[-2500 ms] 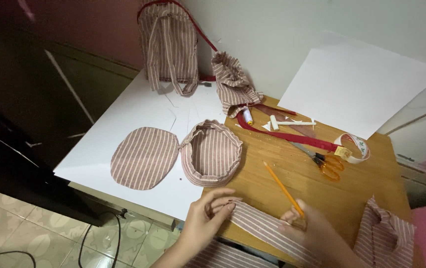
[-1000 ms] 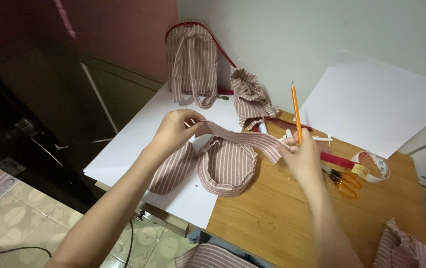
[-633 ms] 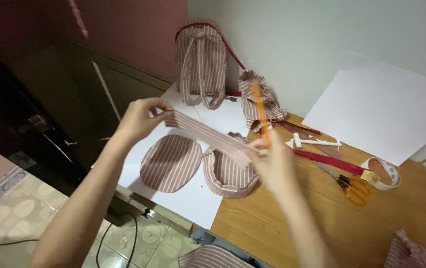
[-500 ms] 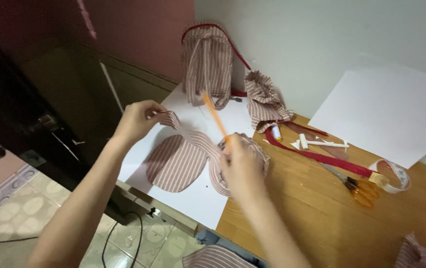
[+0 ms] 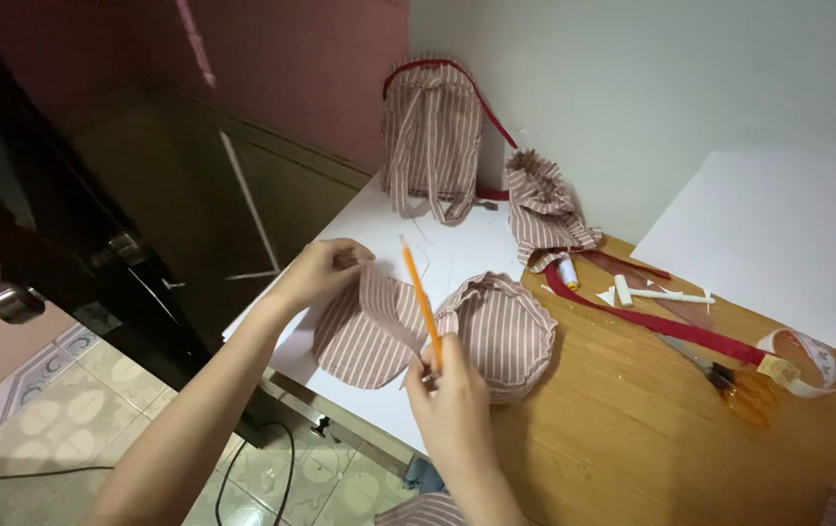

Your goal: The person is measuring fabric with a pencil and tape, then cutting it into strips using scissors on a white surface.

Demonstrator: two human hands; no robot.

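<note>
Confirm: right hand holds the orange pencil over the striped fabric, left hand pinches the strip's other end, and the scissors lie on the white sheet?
Not quite. The head view shows the scissors lying on the bare wooden table, not on the white sheet. The rest stands: the right hand holds the orange pencil over the striped fabric, and the left hand pinches the strip's other end.

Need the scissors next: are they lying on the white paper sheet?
No, the orange-handled scissors lie on the bare wooden table, to the right of the striped fabric pieces.
</note>
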